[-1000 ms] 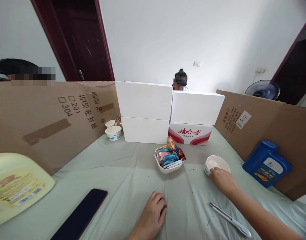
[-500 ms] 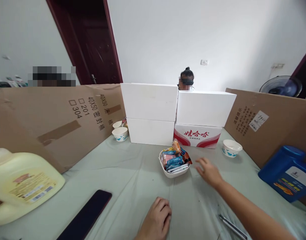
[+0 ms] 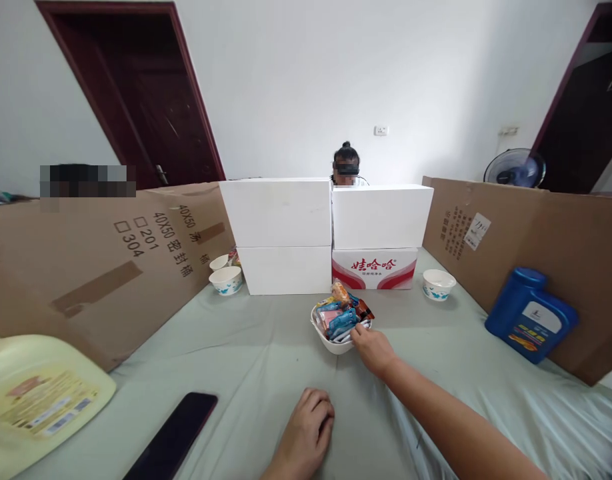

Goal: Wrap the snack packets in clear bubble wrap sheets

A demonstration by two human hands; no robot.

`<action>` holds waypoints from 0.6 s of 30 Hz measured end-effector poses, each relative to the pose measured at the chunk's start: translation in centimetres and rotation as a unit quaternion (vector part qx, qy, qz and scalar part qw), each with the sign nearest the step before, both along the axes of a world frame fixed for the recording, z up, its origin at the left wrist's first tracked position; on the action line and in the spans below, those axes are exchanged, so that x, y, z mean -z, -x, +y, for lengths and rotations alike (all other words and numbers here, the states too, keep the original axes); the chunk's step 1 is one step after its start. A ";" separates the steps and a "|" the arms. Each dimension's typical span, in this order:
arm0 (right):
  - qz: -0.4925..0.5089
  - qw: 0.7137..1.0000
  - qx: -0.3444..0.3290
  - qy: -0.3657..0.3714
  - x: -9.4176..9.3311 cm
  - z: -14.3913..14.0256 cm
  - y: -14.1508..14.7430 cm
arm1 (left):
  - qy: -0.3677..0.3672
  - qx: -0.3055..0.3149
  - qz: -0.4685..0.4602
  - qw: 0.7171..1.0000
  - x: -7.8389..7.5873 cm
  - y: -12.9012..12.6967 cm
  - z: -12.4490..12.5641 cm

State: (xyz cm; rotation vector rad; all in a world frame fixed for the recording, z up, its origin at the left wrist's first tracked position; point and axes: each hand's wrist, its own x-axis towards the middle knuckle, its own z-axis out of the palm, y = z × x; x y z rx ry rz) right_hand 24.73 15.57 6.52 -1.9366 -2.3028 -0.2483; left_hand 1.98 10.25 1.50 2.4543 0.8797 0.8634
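Observation:
A white bowl (image 3: pixel 330 344) full of small wrapped snacks (image 3: pixel 342 319) stands in the middle of the table. Blue, pink, orange and dark red wrappers lie on top, with thin white packets (image 3: pixel 347 333) along the front right side. My right hand (image 3: pixel 373 348) reaches over the bowl's right rim, fingers pinched together at the white packets. The fingertips are partly hidden among them. My left hand (image 3: pixel 309 427) rests on the cloth nearer to me, fingers curled in, with nothing visible in it.
White boxes (image 3: pixel 283 213) and a red-and-white carton (image 3: pixel 375 269) are stacked behind the bowl. Paper bowls (image 3: pixel 227 281) stand left and right. Cardboard walls (image 3: pixel 186 233) flank the table. A phone (image 3: pixel 173 437), a yellow jug (image 3: pixel 51 393) and a blue bottle (image 3: pixel 531 320) lie around. A person sits behind.
My right hand has moved left from beside the bowl onto its right edge, and its fingers have closed. My left hand stays on the cloth. The view has shifted right and tilted up a little.

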 end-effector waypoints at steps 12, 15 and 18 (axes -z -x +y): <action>-0.021 0.990 0.124 0.063 -0.3 -11.2 -14.2 | -0.002 0.008 0.010 1.000 0.4 0.3 0.2; -0.018 0.981 0.181 0.072 -0.3 -12.0 -17.5 | 0.001 0.012 0.024 1.000 0.5 0.3 0.4; -0.014 0.970 0.229 0.080 -0.4 -11.2 -20.2 | 0.014 0.010 0.040 0.999 0.6 0.4 0.3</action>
